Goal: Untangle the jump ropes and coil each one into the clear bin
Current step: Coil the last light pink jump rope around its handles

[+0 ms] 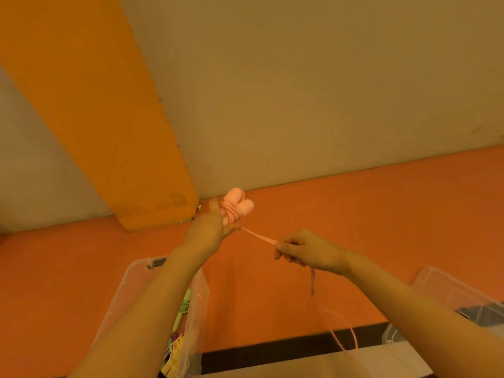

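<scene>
My left hand is raised in front of me and holds the two pink handles of a pink jump rope, with several turns of cord wound round them. A taut stretch of the pink cord runs from there to my right hand, which pinches it. Below my right hand the cord hangs down in a loose loop. The clear bin stands under my left forearm. Inside it lie a green rope and a yellow rope.
A second clear container stands at the lower right. An orange wall band runs behind my hands, with an orange pillar at the left. A dark strip and a pale surface lie along the bottom.
</scene>
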A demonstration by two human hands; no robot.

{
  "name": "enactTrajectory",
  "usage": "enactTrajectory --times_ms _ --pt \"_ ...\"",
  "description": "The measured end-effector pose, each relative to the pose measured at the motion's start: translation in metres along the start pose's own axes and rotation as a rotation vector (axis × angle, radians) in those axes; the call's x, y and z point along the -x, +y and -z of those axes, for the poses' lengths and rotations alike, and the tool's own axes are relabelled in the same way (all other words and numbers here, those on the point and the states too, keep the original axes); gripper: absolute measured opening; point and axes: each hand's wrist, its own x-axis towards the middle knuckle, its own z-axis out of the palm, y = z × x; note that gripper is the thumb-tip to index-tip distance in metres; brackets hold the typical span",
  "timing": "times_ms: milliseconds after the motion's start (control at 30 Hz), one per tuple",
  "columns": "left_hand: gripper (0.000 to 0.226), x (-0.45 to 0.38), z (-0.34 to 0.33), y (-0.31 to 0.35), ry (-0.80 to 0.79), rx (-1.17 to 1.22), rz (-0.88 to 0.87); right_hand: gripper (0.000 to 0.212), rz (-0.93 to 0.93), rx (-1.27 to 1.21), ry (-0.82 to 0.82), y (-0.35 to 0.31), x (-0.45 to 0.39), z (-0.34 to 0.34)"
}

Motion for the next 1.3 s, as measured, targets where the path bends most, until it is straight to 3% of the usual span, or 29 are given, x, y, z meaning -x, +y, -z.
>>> enactTrajectory --times_ms 167,333,567,967,1133,1300 --pt "0.059 0.006 -0.007 0.003 -0.223 -0.42 -0.078 0.031 0.052 -0.094 0.107 -0.012 0.002 0.008" --pt "0.06 0.015 -0.014 0.023 -0.277 -0.606 -0.272 0.032 0.072 -0.18 0.224 -0.01 0.001 0.017" --pt "0.07 0.029 -0.027 0.053 -0.377 -0.594 -0.57 0.032 0.08 -0.122 0.339 0.004 -0.002 0.032" --pt "0.078 0.04 -0.024 0.069 -0.356 -0.545 -0.792 0.014 0.054 -0.171 0.362 0.032 -0.003 0.051" --pt "0.077 0.035 -0.019 0.058 -0.313 -0.481 -0.709 0.042 -0.03 -0.194 0.37 0.045 0.0 0.06" --pt "0.08 0.029 -0.011 0.043 -0.278 -0.268 -0.555 0.044 -0.123 -0.252 0.37 0.058 0.007 0.067"
